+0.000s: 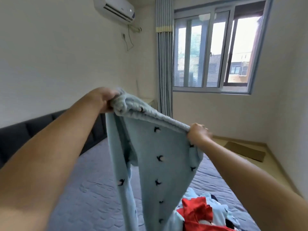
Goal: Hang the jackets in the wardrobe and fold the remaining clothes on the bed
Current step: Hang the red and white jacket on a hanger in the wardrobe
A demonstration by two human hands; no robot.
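The left forearm (50, 164) extends nearest the lens. The left hand (103, 101) and right hand (197, 133) clench their fingers (200, 127) on the waistband of the pale blue trousers (160, 147), held above the bed (93, 189), probably so the legs hang straight for folding.

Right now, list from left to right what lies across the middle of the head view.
From the left: left hand → light blue patterned garment → right hand → flat cardboard on the floor.
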